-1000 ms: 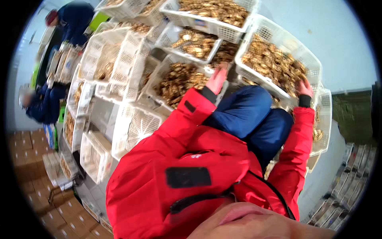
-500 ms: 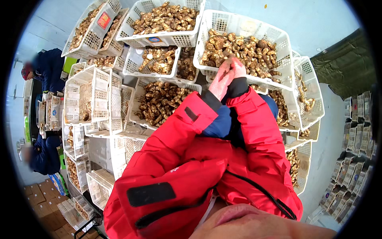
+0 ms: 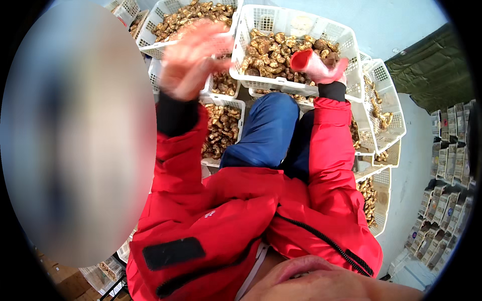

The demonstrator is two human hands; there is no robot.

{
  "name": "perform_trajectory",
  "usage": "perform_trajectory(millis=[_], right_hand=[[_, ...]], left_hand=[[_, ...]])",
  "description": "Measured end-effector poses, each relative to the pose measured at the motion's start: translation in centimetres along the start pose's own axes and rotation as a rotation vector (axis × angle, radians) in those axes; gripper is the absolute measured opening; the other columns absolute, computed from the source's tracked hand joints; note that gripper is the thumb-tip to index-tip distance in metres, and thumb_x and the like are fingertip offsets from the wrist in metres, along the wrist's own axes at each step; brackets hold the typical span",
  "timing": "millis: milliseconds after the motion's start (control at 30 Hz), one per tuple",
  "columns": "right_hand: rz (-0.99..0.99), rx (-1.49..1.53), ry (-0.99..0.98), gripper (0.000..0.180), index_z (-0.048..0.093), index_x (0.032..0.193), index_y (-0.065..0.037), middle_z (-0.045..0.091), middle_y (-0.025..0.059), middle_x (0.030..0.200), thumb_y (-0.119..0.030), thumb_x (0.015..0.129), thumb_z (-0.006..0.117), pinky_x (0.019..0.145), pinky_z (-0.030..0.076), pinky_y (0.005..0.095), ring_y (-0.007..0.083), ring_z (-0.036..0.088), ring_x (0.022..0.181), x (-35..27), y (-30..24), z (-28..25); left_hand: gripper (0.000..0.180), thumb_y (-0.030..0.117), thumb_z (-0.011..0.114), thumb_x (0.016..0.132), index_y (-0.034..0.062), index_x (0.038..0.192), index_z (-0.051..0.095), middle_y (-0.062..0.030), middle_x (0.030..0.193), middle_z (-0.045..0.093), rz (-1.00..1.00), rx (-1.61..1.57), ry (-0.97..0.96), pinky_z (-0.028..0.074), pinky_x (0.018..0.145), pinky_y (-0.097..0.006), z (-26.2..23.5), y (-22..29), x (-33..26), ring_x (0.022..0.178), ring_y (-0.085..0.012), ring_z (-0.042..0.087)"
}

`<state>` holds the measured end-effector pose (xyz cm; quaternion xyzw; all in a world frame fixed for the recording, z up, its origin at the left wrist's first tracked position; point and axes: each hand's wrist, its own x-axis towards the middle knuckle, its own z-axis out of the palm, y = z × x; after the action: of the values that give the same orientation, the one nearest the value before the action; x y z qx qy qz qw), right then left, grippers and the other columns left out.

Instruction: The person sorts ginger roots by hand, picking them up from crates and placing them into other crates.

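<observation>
My left hand is raised above the crates on the left, smeared by motion. Its fingers look spread, and nothing shows in it. Over the big white perforated crate my right hand is curled, with a pink piece ending in a red, hollow-looking edge at its left side. What that piece is, I cannot make out. Brown and cream mushrooms fill much of this crate, and a dark one shows by the right hand's fingers; whether they touch it is unclear.
Another mushroom crate stands at the far left, and one lies lower beside my blue-trousered knee. More crates are stacked at right, near a dark green cloth. A large blurred patch covers the left side.
My hands were together over the front edge of the big crate. They are now apart: the left has swung up and left, the right has shifted right. A blurred patch now covers the left side.
</observation>
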<state>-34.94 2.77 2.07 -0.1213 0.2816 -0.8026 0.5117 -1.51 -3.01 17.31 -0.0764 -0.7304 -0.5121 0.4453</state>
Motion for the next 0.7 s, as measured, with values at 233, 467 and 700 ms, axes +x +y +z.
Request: perform_trajectory(millis=[233, 467, 700], right_hand=[[-0.213, 0.04, 0.093, 0.031, 0.045, 0.107, 0.003, 0.052, 0.013, 0.102, -0.016, 0.083, 0.044, 0.076, 0.045, 0.0351, 0.0258, 0.051, 0.093, -0.9, -0.2, -3.2], [-0.266, 0.034, 0.059, 0.033, 0.041, 0.109, 0.003, 0.04, 0.0181, 0.114, -0.014, 0.082, 0.045, 0.084, 0.044, 0.0425, 0.0355, 0.041, 0.105, -1.0, 1.4, -2.1], [-0.284, -0.164, 0.101, 0.041, 0.038, 0.115, -0.002, 0.034, 0.0133, 0.121, -0.024, 0.082, 0.046, 0.084, 0.043, 0.0389, 0.0324, 0.041, 0.107, -1.1, 0.1, -3.6]], left_hand=[[0.053, -0.001, 0.043, 0.071, 0.0025, 0.122, 0.028, -0.0223, 0.117, 0.037, -0.053, 0.568, -0.132, 0.045, 0.075, -0.039, 11.1, -0.7, 3.6, 0.101, -0.0299, 0.045], [0.045, 0.011, 0.041, 0.076, 0.0058, 0.12, 0.032, -0.0221, 0.112, 0.043, -0.351, 1.296, -0.457, 0.046, 0.071, -0.036, 17.2, -19.1, 1.0, 0.094, -0.0284, 0.05], [0.058, 0.006, 0.044, 0.074, 0.0033, 0.126, 0.019, -0.0237, 0.118, 0.036, -0.077, 1.453, -0.304, 0.044, 0.074, -0.039, 17.2, -15.1, 1.9, 0.102, -0.0299, 0.046]])
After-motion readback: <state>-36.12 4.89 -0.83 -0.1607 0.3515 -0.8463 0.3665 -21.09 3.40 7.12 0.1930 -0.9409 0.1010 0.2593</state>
